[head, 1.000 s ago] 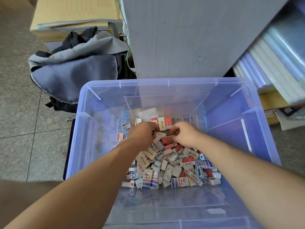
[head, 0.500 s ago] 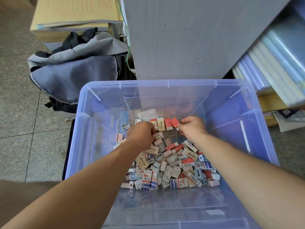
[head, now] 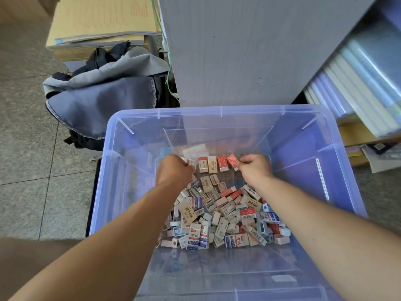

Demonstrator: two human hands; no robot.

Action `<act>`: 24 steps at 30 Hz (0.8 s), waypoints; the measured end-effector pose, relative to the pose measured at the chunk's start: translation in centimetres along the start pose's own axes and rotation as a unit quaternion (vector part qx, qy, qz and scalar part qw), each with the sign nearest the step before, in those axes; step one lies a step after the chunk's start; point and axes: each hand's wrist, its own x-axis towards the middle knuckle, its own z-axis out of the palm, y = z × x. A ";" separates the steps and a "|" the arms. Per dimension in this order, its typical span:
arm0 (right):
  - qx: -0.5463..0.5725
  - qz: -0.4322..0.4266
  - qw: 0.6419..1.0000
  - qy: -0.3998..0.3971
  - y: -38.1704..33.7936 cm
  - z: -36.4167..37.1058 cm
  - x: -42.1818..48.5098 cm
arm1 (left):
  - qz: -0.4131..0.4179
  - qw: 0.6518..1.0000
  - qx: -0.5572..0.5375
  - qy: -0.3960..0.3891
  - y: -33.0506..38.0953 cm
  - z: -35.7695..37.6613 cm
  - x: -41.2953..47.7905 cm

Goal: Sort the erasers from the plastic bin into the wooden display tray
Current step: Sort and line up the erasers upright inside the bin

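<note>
A grey bag (head: 102,98) slumps on the floor to the left of the plastic bin (head: 221,109), and both arms reach down into the bin from the near side. The left hand (head: 173,170) has moved off the middle of the heap and now sits at the left end of the row of erasers (head: 212,164) propped against the far wall. Its fingers are curled under, and a pale edge shows at the fingertips, but I cannot tell whether it really holds anything.

A second ago the two hands were working knuckle to knuckle over the pile of erasers (head: 223,213); now they have drawn well apart, one at each end of that row. The right hand (head: 255,168) has travelled out to the right end and pinches a red eraser (head: 232,160) between thumb and fingertips. The eraser is tilted and just beside the last red one standing there.

To my eye the person is lining up like with like inside the bin. The wooden display tray is nowhere in view, so nothing looks sorted into it yet, and most of the stock lies loose in the heap.
</note>
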 end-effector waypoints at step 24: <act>-0.329 -0.127 0.881 -0.316 -2.6 -2.8 -2.4 | 0.280 0.917 0.205 -0.197 0.6 0.6 -1.2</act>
